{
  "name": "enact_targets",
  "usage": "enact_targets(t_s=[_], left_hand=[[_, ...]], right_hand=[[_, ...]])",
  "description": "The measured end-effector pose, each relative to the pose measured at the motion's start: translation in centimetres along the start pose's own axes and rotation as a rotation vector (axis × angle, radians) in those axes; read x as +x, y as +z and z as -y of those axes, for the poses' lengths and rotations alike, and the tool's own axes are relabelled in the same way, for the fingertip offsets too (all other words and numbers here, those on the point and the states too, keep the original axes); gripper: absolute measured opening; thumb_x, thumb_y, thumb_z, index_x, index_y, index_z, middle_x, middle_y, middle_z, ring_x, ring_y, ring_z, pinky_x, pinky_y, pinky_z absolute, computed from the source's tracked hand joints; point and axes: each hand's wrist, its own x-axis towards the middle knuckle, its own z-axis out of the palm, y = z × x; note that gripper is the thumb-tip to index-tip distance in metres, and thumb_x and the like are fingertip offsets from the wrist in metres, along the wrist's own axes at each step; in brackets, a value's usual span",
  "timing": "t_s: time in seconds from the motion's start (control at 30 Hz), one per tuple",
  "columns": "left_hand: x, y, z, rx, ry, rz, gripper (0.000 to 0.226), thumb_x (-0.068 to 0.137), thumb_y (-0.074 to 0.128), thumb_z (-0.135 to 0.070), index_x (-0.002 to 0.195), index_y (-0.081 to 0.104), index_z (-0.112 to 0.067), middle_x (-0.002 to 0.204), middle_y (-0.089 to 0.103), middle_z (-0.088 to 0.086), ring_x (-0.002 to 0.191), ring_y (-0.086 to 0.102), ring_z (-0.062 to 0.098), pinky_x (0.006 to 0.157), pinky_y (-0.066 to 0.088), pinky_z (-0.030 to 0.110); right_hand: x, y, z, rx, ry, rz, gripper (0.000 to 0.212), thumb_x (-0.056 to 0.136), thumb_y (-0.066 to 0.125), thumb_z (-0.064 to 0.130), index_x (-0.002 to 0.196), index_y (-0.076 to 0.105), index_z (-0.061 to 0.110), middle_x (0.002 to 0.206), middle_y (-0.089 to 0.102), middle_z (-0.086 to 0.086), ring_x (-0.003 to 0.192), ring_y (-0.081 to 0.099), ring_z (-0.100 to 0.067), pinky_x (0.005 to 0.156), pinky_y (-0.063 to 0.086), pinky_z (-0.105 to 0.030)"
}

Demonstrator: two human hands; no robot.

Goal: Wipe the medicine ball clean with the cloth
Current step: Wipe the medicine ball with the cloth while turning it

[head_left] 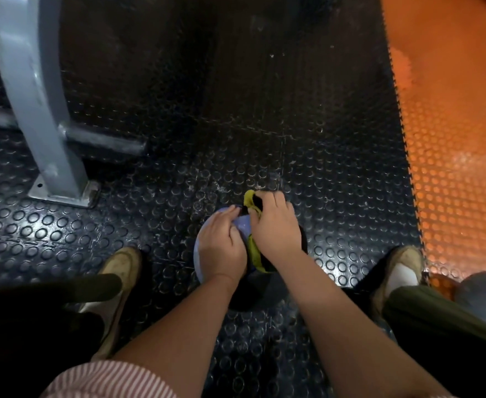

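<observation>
Under both hands, black studded floor point(236, 124); orange floor point(451, 139) well right of the right hand. Grey metal post point(39, 110) far left of the left hand. Medicine ball point(243, 225), blue and black, sits beneath both hands. Left hand point(221, 242) flat, fingers spread on the ball. Right hand point(276, 225) grips yellow-green cloth point(253, 251) against it.
</observation>
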Motion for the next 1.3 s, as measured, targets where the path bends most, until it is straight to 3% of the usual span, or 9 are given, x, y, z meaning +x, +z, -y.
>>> enact_targets(t_s=[0.17, 0.27, 0.37, 0.43, 0.57, 0.77, 0.9, 1.17, 1.3], left_hand=[[1.7, 0.2, -1.5, 0.066, -0.016, 0.117, 0.04, 0.093, 0.039, -0.006, 0.12, 0.067, -0.015, 0.129, 0.062, -0.002, 0.122, 0.053, 0.016, 0.109, 0.037, 0.031], [2.1, 0.4, -1.4, 0.203, 0.098, 0.263, 0.043, 0.099, 0.032, -0.024, 0.132, 0.059, -0.016, 0.138, 0.056, -0.002, 0.131, 0.045, 0.014, 0.114, 0.027, 0.028], [2.0, 0.0, -0.9, 0.439, 0.216, 0.506, 0.073, 0.092, 0.01, -0.059, 0.151, 0.03, -0.022, 0.157, 0.031, -0.006, 0.145, 0.021, 0.012, 0.12, 0.014, 0.034], [1.4, -0.6, -0.9, 0.493, 0.209, 0.639, 0.083, 0.088, 0.024, -0.069, 0.155, 0.01, -0.023, 0.162, 0.011, -0.007, 0.149, 0.004, 0.013, 0.121, 0.006, 0.039], [0.5, -2.0, -2.0, 0.615, 0.124, 0.861, 0.14, 0.061, 0.073, -0.074, 0.151, -0.021, -0.021, 0.16, -0.02, -0.009, 0.147, -0.02, 0.019, 0.12, -0.003, 0.048], [2.0, -3.1, -1.4, 0.482, -0.035, 0.824, 0.141, 0.062, 0.089, -0.039, 0.15, -0.021, -0.032, 0.158, -0.023, -0.013, 0.148, -0.017, 0.021, 0.117, 0.004, 0.06], [1.9, -3.0, -0.9, 0.498, -0.007, 0.826, 0.144, 0.056, 0.089, -0.046, 0.151, -0.018, -0.03, 0.159, -0.019, -0.011, 0.147, -0.017, 0.024, 0.117, 0.01, 0.058], [0.4, -3.2, -1.4, 0.576, 0.005, 0.834, 0.153, 0.05, 0.087, -0.062, 0.15, -0.022, -0.025, 0.158, -0.021, -0.009, 0.147, -0.019, 0.024, 0.118, 0.008, 0.057], [1.5, -3.1, -1.3, 0.448, -0.09, 0.782, 0.14, 0.059, 0.089, -0.046, 0.151, -0.016, -0.033, 0.158, -0.019, -0.013, 0.148, -0.016, 0.022, 0.117, 0.009, 0.06]], right_hand=[[-6.5, 0.5, -2.2, 0.193, -0.005, -0.195, 0.032, 0.093, 0.056, 0.026, 0.122, 0.059, 0.011, 0.105, 0.058, 0.0, 0.097, 0.037, -0.013, 0.083, 0.032, -0.022], [-6.9, 0.4, -2.6, 0.195, 0.04, -0.173, 0.028, 0.09, 0.063, 0.018, 0.117, 0.064, 0.011, 0.102, 0.059, -0.002, 0.092, 0.037, -0.015, 0.082, 0.036, -0.027], [-4.3, -0.8, -2.7, 0.24, 0.113, -0.127, 0.028, 0.09, 0.062, 0.013, 0.118, 0.066, 0.012, 0.109, 0.056, -0.008, 0.096, 0.05, -0.024, 0.088, 0.039, -0.03], [-1.7, -1.4, -2.8, 0.285, 0.223, -0.068, 0.03, 0.091, 0.06, 0.015, 0.121, 0.063, 0.015, 0.119, 0.047, -0.007, 0.101, 0.055, -0.023, 0.089, 0.04, -0.026], [1.0, -1.7, -2.3, 0.241, 0.278, 0.036, 0.033, 0.09, 0.062, 0.025, 0.122, 0.054, 0.019, 0.125, 0.048, -0.003, 0.106, 0.056, -0.024, 0.085, 0.043, -0.033], [-6.4, -1.5, -1.2, 0.239, 0.093, -0.025, 0.028, 0.092, 0.06, 0.027, 0.116, 0.063, 0.012, 0.11, 0.054, -0.005, 0.095, 0.057, -0.026, 0.075, 0.043, -0.033], [-7.8, -1.7, -1.2, 0.128, 0.062, 0.048, 0.03, 0.094, 0.055, 0.031, 0.12, 0.062, 0.018, 0.114, 0.051, -0.002, 0.095, 0.057, -0.025, 0.07, 0.044, -0.033], [1.5, -1.5, -0.4, -0.025, 0.099, 0.16, 0.025, 0.098, 0.048, 0.024, 0.115, 0.064, 0.014, 0.124, 0.048, -0.009, 0.103, 0.055, -0.03, 0.073, 0.039, -0.03], [-1.9, -1.9, -0.4, 0.018, 0.012, 0.126, 0.027, 0.097, 0.049, 0.025, 0.118, 0.064, 0.017, 0.118, 0.052, -0.007, 0.101, 0.057, -0.028, 0.079, 0.043, -0.033]])
